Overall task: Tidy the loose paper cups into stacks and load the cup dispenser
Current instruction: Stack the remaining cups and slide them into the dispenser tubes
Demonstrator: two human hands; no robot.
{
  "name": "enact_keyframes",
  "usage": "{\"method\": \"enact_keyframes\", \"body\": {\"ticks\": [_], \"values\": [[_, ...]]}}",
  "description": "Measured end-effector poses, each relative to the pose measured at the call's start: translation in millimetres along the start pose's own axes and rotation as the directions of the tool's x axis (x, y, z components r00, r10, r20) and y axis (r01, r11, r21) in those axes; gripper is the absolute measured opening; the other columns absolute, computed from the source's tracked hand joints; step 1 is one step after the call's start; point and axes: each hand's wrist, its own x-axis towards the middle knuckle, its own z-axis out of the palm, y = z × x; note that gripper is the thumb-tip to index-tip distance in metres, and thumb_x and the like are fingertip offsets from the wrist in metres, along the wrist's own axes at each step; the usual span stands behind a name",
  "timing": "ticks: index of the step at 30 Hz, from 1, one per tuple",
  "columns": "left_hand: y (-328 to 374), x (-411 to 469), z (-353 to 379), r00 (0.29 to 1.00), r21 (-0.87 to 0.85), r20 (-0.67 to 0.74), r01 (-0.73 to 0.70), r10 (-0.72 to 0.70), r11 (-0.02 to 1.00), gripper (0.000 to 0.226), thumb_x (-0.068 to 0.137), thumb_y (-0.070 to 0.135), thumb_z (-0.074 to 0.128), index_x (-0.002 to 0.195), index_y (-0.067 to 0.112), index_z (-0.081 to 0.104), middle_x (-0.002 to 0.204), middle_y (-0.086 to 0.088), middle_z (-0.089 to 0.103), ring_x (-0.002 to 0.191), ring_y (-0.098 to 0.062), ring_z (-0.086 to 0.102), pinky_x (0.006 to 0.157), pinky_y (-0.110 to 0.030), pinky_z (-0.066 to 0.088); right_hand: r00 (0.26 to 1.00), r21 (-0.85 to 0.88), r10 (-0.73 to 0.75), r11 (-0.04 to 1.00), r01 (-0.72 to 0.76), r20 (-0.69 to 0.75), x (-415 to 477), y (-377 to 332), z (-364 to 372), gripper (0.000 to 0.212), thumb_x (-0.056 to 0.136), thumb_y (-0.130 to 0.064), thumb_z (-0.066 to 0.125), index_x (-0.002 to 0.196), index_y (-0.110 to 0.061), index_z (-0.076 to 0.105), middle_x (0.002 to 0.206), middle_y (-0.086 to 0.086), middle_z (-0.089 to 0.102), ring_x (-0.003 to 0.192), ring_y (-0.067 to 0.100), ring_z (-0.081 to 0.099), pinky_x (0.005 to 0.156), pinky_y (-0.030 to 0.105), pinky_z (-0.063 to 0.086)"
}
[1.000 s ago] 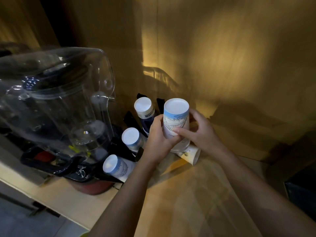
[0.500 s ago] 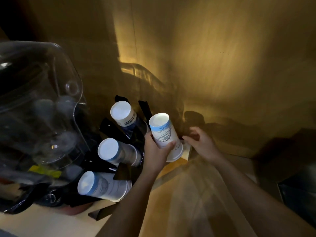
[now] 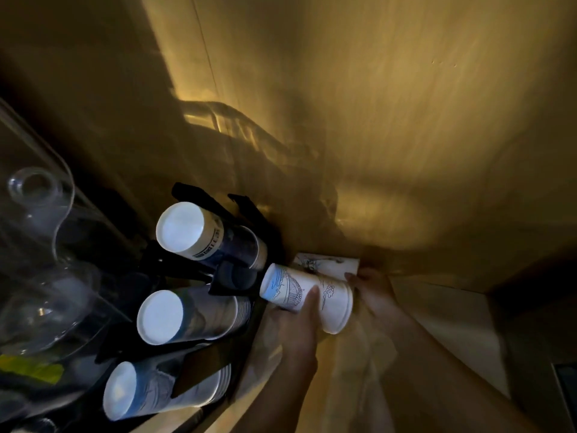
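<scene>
My left hand [image 3: 298, 326] grips a white paper cup with blue line drawings [image 3: 307, 295], tilted on its side with its base toward the dispenser. My right hand [image 3: 373, 290] reaches to the wall corner and touches another white printed cup [image 3: 327, 264] lying there; whether the fingers have closed on it is unclear. The black cup dispenser [image 3: 231, 279] stands at the left and holds three cup stacks: an upper stack [image 3: 199, 232], a middle stack [image 3: 184, 317] and a lower stack [image 3: 150, 392], all base-up.
A large clear plastic jug [image 3: 40, 245] fills the left edge beside the dispenser. A wooden wall [image 3: 390, 120] stands close behind. The wooden shelf surface [image 3: 452, 314] runs to the right, with a dark object [image 3: 566, 389] at the far right edge.
The view has moved in and to the right. My left hand has tipped the held cup further onto its side, and my right hand has reached back to the cup by the wall.
</scene>
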Motion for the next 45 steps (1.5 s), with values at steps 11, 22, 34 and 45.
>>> {"method": "enact_keyframes", "body": {"ticks": [11,22,34,45], "values": [[-21,5,6,0.91,-0.545,0.227,0.414,-0.347,0.729,0.054,0.089,0.041,0.054,0.136,0.018,0.042,0.139,-0.015,0.049,0.124,-0.032,0.048,0.096,-0.047,0.045,0.848,0.239,0.106,0.971,0.025,-0.52,-34,30,-43,0.018,0.093,-0.012,0.049,0.082,0.001,0.054,0.069,0.008,0.049,0.075,0.022,0.044,0.069,0.031,0.033],[-20,-22,14,0.916,-0.432,0.284,0.385,-0.282,0.816,0.044,0.085,0.032,0.062,0.125,0.017,0.051,0.113,-0.008,0.063,0.104,-0.024,0.059,0.086,-0.049,0.051,0.957,0.3,-0.077,0.94,0.163,-0.279,-91,16,-22,0.015,0.091,-0.007,0.05,0.083,-0.009,0.063,0.074,0.003,0.059,0.068,0.01,0.051,0.056,0.014,0.04],[13,-62,5,0.969,-0.46,0.245,0.133,-0.018,0.878,0.049,0.083,0.022,0.066,0.129,0.019,0.048,0.126,-0.009,0.061,0.11,-0.021,0.06,0.075,-0.042,0.054,0.988,0.345,-0.123,0.935,0.084,0.094,-124,-19,-33,0.022,0.09,-0.013,0.054,0.105,-0.003,0.066,0.094,0.013,0.07,0.08,0.017,0.065,0.07,0.022,0.052],[60,-123,-31,0.771,-0.164,0.052,-0.62,0.635,0.767,0.075,0.065,0.015,0.083,0.121,0.025,0.033,0.12,0.004,0.051,0.109,-0.008,0.056,0.082,-0.019,0.053,0.939,0.453,-0.342,0.832,0.32,-0.035,-176,-66,-30,0.028,0.082,-0.006,0.063,0.105,-0.022,0.065,0.102,0.002,0.066,0.077,0.016,0.071,0.055,0.027,0.059]]}}
